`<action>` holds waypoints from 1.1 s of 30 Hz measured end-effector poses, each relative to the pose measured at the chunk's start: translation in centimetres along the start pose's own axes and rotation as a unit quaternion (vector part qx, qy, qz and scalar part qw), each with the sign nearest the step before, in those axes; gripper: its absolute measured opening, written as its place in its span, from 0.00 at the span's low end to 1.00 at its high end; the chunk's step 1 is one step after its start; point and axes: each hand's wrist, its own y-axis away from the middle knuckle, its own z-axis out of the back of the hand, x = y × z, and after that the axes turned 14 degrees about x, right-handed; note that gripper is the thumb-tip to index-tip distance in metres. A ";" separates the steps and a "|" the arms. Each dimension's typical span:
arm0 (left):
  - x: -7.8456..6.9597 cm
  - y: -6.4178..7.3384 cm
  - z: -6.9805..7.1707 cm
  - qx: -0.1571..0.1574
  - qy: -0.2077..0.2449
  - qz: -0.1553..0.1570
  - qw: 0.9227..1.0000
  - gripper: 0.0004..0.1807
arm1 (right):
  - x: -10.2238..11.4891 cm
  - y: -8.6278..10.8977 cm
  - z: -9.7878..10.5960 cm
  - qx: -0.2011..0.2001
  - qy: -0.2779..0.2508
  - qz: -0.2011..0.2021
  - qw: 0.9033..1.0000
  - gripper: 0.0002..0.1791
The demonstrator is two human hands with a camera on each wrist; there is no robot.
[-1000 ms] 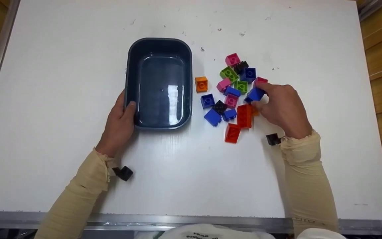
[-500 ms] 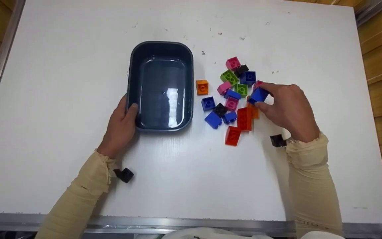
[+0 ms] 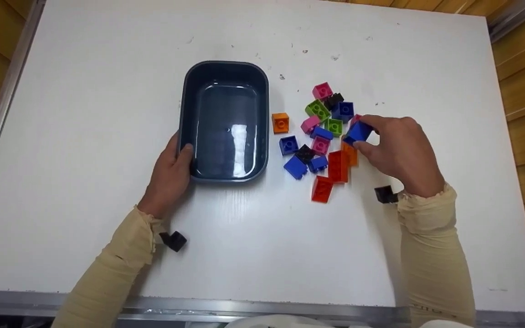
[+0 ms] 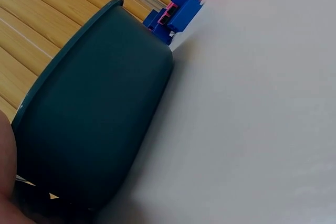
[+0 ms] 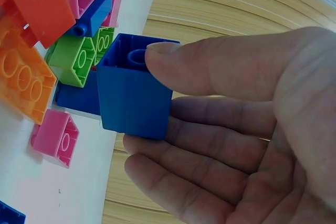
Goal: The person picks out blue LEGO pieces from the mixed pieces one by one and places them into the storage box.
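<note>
Sleeves (image 3: pixel 435 255) lie nearest. Beyond them, the left hand (image 3: pixel 167 180) grips the dark blue container (image 3: pixel 219 118) by its near-left wall, thumb hooked over the top, apparently to steady it. The right hand (image 3: pixel 406 152) pinches a blue block (image 3: pixel 359 132) between thumb and fingertips, lifted off the table (image 3: pixel 249 250), seemingly to clear the loose blocks (image 3: pixel 321 146) clustered right of the container. Wood panelling (image 3: pixel 465 6) stands farthest off.

Glare streaks the dark tray (image 3: pixel 219 132) while soft shadows mark the bright table (image 3: pixel 262 255).
</note>
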 end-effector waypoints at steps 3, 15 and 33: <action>0.1 0.0 -0.1 0.001 0.000 0.001 1.000 0.32 | 0.2 0.0 0.1 -0.001 0.005 0.003 1.000 0.26; 0.5 -0.1 -0.1 -0.002 -0.006 0.002 1.000 0.32 | 1.9 -0.8 0.2 0.017 -0.004 0.002 1.000 0.29; 0.6 -0.1 -0.3 -0.008 0.006 -0.018 1.000 0.32 | 7.2 -3.5 0.8 0.027 0.020 0.060 0.998 0.30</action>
